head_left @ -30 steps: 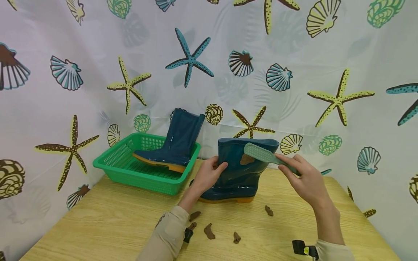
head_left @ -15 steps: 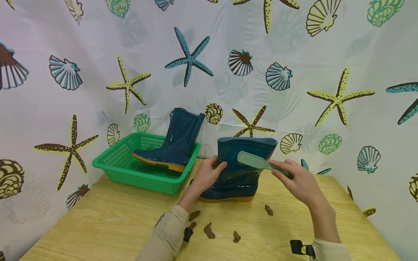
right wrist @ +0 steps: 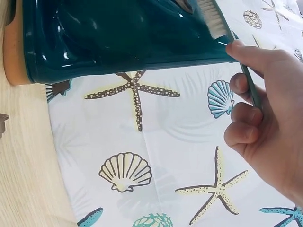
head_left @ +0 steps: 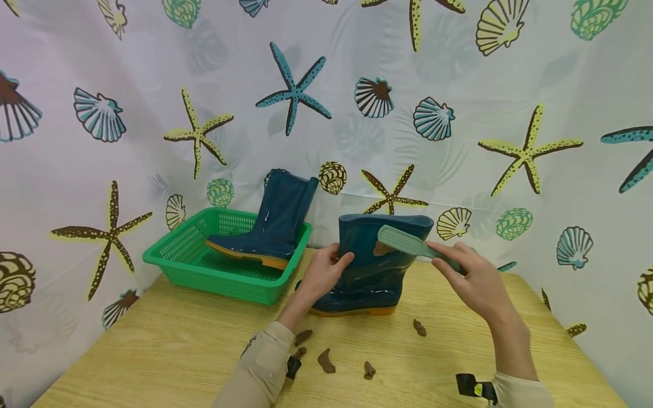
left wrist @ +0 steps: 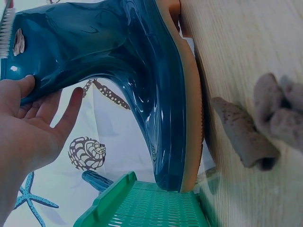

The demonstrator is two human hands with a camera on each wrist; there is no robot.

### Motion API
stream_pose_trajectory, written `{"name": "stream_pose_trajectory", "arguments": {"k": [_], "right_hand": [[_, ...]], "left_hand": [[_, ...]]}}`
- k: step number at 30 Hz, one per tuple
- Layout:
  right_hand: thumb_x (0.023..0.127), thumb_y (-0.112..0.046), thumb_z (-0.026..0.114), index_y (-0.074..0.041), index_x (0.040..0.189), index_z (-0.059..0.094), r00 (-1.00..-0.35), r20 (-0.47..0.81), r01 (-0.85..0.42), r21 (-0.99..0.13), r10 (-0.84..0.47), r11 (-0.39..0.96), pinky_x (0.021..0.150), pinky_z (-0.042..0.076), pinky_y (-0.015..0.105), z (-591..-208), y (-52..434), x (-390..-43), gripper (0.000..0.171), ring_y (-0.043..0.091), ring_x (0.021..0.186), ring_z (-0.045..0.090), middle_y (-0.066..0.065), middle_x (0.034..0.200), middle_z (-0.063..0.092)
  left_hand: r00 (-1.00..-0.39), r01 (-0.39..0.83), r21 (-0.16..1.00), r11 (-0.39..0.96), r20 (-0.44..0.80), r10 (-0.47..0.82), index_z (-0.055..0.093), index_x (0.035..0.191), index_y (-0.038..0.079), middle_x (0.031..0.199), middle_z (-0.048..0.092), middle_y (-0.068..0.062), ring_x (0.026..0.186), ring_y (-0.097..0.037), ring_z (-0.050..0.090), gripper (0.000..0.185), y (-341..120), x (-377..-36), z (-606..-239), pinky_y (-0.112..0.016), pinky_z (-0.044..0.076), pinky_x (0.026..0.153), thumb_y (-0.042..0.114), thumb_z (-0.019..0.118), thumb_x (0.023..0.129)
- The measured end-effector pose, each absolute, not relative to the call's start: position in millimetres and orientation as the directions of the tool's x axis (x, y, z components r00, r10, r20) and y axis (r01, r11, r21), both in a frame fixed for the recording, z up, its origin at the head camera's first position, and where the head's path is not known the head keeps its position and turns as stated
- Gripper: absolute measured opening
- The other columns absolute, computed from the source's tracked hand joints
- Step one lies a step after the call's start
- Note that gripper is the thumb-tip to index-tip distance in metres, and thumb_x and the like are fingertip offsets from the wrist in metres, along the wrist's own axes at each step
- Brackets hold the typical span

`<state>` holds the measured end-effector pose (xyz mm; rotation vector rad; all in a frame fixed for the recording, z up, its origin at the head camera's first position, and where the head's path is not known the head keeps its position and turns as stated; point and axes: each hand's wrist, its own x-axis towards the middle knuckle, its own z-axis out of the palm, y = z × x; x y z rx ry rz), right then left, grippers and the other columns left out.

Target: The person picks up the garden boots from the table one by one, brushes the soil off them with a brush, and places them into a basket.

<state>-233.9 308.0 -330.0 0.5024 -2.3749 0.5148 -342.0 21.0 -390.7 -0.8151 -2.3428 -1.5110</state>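
A dark blue rubber boot [head_left: 374, 266] with a tan sole stands upright on the wooden table [head_left: 168, 351]. My left hand [head_left: 322, 276] grips the back of its shaft, thumb on the near side. My right hand [head_left: 471, 280] holds the handle of a pale green brush [head_left: 408, 243], whose head rests against the upper shaft just above a brown mud patch [head_left: 381, 249]. The bristles [right wrist: 210, 19] touch the boot [right wrist: 123, 33] in the right wrist view. In the left wrist view my left hand [left wrist: 28, 127] lies against the boot [left wrist: 128, 71].
A second blue boot [head_left: 275, 221] stands in a green plastic basket [head_left: 189, 260] at the back left. Several brown mud lumps [head_left: 326, 361] lie on the table in front of the boot. A curtain printed with shells and starfish [head_left: 293, 93] hangs close behind.
The brush head went down over the mud patch half a second ago and is now back up, with the patch showing again. The left hand and the boot have stayed put.
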Motion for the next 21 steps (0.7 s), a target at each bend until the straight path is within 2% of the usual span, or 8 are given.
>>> {"name": "stream_pose_trajectory", "arguments": {"k": [7,14,17,21], "right_hand": [[0.100,-0.027,0.060,-0.017,0.133,0.065,-0.804,0.538,-0.446,-0.264,-0.253,0.855,0.055,0.033,0.025,-332.5,300.9,-235.8,0.034,0.004,0.064,0.037,-0.003,0.089,0.057],[0.101,-0.031,0.059,-0.020,0.135,0.064,-0.840,0.486,-0.413,-0.285,-0.241,0.865,0.059,0.035,0.028,-331.4,300.1,-233.8,0.035,0.007,0.067,0.039,-0.003,0.091,0.059],[0.101,-0.029,0.060,-0.020,0.134,0.064,-0.825,0.504,-0.435,-0.276,-0.257,0.857,0.058,0.034,0.027,-330.1,300.4,-232.5,0.035,0.005,0.066,0.038,-0.005,0.088,0.057],[0.098,-0.020,0.064,-0.018,0.131,0.067,-0.745,0.614,-0.488,-0.238,-0.260,0.840,0.055,0.031,0.024,-327.6,304.0,-231.7,0.033,0.002,0.062,0.033,-0.009,0.081,0.049]], "left_hand": [[-0.820,0.562,0.769,0.304,0.469,0.330,0.038,0.073,0.010,0.063,0.028,0.000,0.048,-0.013,0.028,0.041,20.2,-342.1,-390.7,-0.023,0.028,0.051,0.032,0.056,0.103],[-0.811,0.569,0.774,0.278,0.472,0.345,0.036,0.072,0.010,0.060,0.028,0.000,0.046,-0.014,0.028,0.042,20.6,-342.0,-391.7,-0.024,0.029,0.051,0.031,0.055,0.103],[-0.814,0.564,0.780,0.272,0.468,0.344,0.037,0.072,0.010,0.060,0.028,0.000,0.046,-0.014,0.029,0.041,20.7,-341.6,-391.6,-0.024,0.029,0.050,0.030,0.055,0.103],[-0.821,0.554,0.786,0.273,0.461,0.337,0.038,0.074,0.010,0.060,0.030,0.000,0.046,-0.013,0.030,0.040,20.9,-341.5,-391.4,-0.024,0.030,0.049,0.031,0.054,0.104]]}}
